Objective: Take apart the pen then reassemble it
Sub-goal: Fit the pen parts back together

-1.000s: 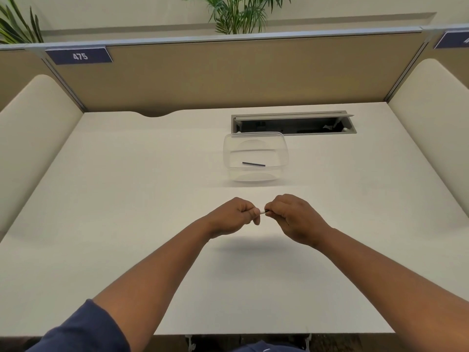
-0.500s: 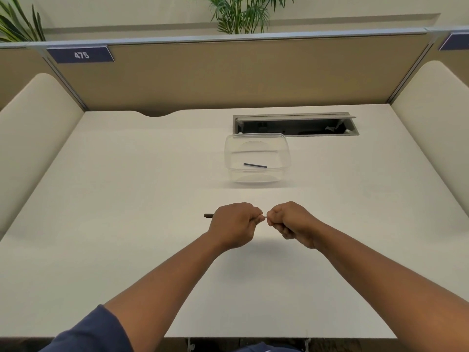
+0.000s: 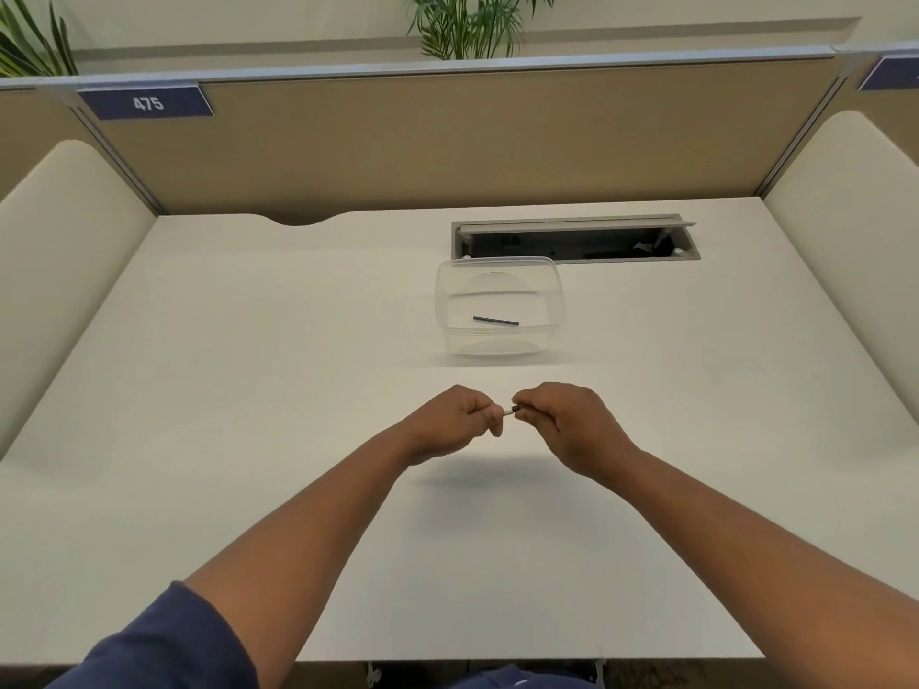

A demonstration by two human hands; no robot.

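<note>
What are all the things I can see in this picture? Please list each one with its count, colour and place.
desk: one, white, fills the middle of the view
clear box: one, see-through plastic, on the desk beyond the hands
dark stick: one, thin, lying inside the clear box
cable tray: one, grey, open, set into the desk behind the box
number sign: one, blue, reads 475, on the divider top left
plants: two, green, behind the divider
pen: one, a short light and dark part shows between the hands
left hand: closed on the pen
right hand: closed on the pen
</note>
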